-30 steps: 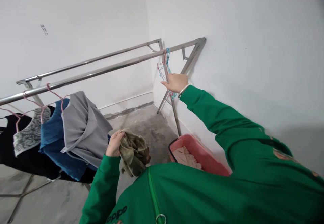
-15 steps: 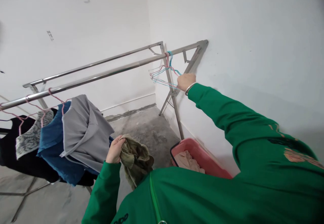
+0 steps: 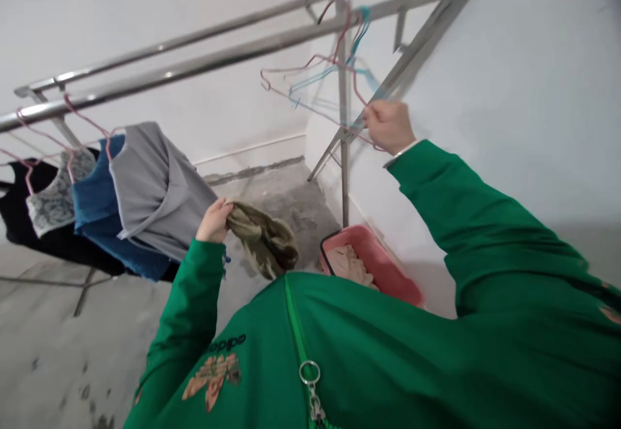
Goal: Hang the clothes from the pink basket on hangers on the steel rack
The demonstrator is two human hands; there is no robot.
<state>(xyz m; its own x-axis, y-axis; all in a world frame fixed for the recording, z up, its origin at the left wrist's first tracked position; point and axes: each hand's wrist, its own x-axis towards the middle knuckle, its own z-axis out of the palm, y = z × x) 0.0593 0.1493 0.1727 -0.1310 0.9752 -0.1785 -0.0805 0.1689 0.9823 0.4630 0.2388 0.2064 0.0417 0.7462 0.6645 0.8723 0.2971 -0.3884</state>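
Dangling over concrete floor (image 3: 97,338), olive cloth (image 3: 266,238)

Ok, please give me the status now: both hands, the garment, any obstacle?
Left hand: holding crumpled olive-green garment. Right hand: gripping pink hanger at one end. Possibly in the way: light-blue hangers close behind it.

I see the garment (image 3: 266,240) near and left of centre, olive-green, bunched and creased, sagging rightward from its pinched top. Farther off and right, I have the hanger (image 3: 334,61): thin, pink, hook up, bottom bar sloping down rightward.
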